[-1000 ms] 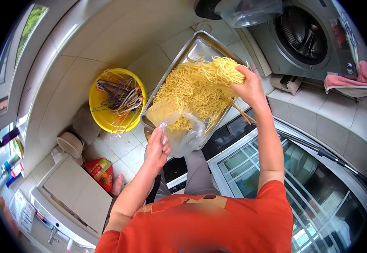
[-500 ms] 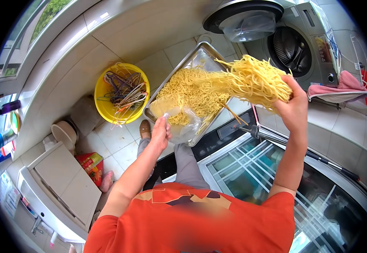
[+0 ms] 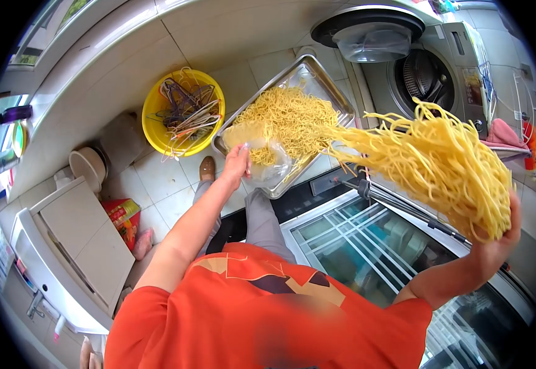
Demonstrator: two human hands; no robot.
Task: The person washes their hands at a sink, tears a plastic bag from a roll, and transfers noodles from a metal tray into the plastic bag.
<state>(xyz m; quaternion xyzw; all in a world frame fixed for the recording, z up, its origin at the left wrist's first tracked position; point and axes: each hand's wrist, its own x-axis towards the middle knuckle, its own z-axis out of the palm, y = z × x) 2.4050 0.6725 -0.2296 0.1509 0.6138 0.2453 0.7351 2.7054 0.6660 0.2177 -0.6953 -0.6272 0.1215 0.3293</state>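
Note:
A large bundle of yellow noodles (image 3: 443, 166) hangs from my right hand (image 3: 507, 237), which is closed round its right end. The loose ends of the bundle trail left toward the metal tray (image 3: 336, 92), where a heap of noodles (image 3: 289, 117) lies. My left hand (image 3: 237, 165) pinches the edge of a clear plastic bag (image 3: 271, 166) over the near left part of the tray. Some noodles show through or beside the bag; whether any lie inside it I cannot tell.
A yellow bucket (image 3: 214, 138) of clothes hangers stands left of the tray. Behind, a washing machine (image 3: 388, 83) has its round door open. A glass-topped cabinet with white bars (image 3: 372, 240) lies to my right. At left are a white cabinet (image 3: 86, 240) and a red bag (image 3: 120, 218).
My right hand has moved right and nearer my body, drawing the noodle bundle away from the tray. My left hand still holds the plastic bag over the tray.

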